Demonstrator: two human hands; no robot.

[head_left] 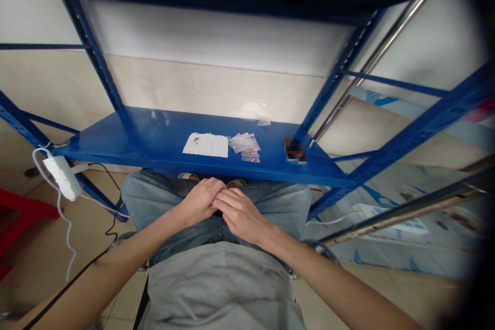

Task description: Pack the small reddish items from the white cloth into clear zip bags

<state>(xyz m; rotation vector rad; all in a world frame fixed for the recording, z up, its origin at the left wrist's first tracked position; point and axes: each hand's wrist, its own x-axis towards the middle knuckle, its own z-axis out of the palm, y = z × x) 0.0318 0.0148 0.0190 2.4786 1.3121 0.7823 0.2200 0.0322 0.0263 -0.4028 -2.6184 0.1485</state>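
Left hand (199,201): pressed on the right hand, fingers up
Right hand (242,215): lying over the left fingers
Hands: together, over the lap, can't tell if they grip anything
Dark bit (218,212): between the hands, too small to tell
Jeans (270,206): just under the hands
Blue metal shelf (154,134): in front of the hands
On the shelf: white paper (205,145), small plastic bags (244,143), blurry dark thing (294,150)

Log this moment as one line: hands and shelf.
left hand: touching right hand | both over jeans | blue steel shelf: white paper, plastic bags, blurred dark item
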